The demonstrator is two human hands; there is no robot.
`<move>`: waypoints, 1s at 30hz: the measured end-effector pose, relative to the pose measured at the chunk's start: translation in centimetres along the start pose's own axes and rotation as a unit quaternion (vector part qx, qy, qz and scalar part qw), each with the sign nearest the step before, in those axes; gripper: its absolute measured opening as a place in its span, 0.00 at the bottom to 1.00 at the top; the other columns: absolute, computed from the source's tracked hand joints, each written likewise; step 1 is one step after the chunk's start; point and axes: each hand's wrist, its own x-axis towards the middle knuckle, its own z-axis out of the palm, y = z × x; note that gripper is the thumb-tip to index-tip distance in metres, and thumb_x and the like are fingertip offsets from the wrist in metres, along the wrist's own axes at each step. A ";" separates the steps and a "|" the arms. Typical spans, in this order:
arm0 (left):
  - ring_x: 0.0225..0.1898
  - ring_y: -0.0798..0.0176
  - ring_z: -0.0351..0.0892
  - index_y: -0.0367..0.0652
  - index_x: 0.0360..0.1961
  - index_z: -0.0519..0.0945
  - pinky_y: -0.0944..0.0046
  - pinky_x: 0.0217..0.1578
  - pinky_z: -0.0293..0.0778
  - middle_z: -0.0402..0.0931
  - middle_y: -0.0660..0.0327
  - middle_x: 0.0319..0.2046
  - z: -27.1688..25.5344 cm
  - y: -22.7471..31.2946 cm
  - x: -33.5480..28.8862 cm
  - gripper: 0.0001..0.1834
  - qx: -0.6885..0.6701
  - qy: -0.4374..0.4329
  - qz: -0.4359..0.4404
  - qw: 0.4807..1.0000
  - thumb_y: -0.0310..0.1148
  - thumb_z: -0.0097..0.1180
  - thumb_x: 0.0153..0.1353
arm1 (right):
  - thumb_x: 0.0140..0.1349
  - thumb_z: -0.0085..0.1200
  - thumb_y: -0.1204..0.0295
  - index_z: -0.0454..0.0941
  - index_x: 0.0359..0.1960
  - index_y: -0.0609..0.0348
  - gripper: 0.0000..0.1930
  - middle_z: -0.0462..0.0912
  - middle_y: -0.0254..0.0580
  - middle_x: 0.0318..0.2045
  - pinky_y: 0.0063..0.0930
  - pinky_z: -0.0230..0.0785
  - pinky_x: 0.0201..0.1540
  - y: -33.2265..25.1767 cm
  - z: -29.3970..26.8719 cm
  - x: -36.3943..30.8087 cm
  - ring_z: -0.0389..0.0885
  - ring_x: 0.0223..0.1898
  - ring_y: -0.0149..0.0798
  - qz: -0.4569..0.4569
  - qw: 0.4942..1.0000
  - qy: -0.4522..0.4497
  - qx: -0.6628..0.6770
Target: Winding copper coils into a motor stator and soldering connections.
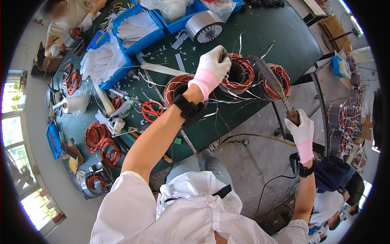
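My left hand (pixel 212 69), in a white glove with a pink cuff, is closed at the near-left rim of a motor stator (pixel 248 76) with red-brown copper windings. What its fingers pinch is hidden. My right hand (pixel 301 129), gloved alike, grips the handle of a large soldering iron (pixel 273 81). The iron slants up and left across another wound stator (pixel 287 77), its tip end over the middle stator's far edge. A third stator (pixel 174 87) stands partly behind my left wrist. White-sleeved leads spread from the stators over the green table (pixel 280 28).
Blue bins (pixel 162 34) of white paper strips and a bare steel stator (pixel 199 26) stand at the far side. Red-handled scissors (pixel 152 110), copper coils (pixel 109 150) and a thread cone (pixel 77 104) lie left. A co-worker (pixel 73 20) sits far left; wound stators (pixel 349 112) line the right.
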 end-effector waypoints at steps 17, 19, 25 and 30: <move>0.25 0.77 0.64 0.34 0.33 0.75 0.73 0.27 0.66 0.73 0.65 0.22 0.0 -0.3 0.1 0.07 -0.013 -0.007 -0.002 1.000 0.27 0.49 0.60 | 0.47 0.63 0.68 0.74 0.32 0.59 0.14 0.75 0.48 0.20 0.33 0.67 0.28 -0.1 0.1 0.2 0.75 0.22 0.51 0.000 1.000 0.001 0.021; 0.25 0.77 0.64 0.34 0.33 0.75 0.73 0.27 0.66 0.73 0.65 0.22 0.1 -0.5 0.3 0.07 -0.013 -0.006 0.000 1.000 0.27 0.49 0.60 | 0.47 0.63 0.68 0.74 0.32 0.59 0.14 0.75 0.48 0.20 0.33 0.67 0.27 -0.1 0.1 0.2 0.75 0.22 0.51 -0.008 1.000 0.005 0.020; 0.25 0.77 0.65 0.34 0.33 0.75 0.73 0.28 0.67 0.73 0.65 0.22 0.1 -0.7 0.3 0.07 -0.013 -0.002 -0.007 1.000 0.27 0.48 0.60 | 0.47 0.63 0.68 0.74 0.32 0.59 0.13 0.76 0.48 0.21 0.32 0.67 0.28 -0.2 0.1 0.3 0.75 0.22 0.50 -0.001 1.000 0.001 0.023; 0.25 0.77 0.65 0.34 0.33 0.75 0.73 0.28 0.67 0.74 0.64 0.22 0.1 -0.7 0.4 0.07 -0.008 -0.002 -0.002 1.000 0.27 0.48 0.60 | 0.47 0.63 0.68 0.74 0.32 0.59 0.13 0.76 0.47 0.21 0.32 0.68 0.28 -0.3 0.0 0.3 0.76 0.22 0.50 0.006 1.000 -0.007 0.020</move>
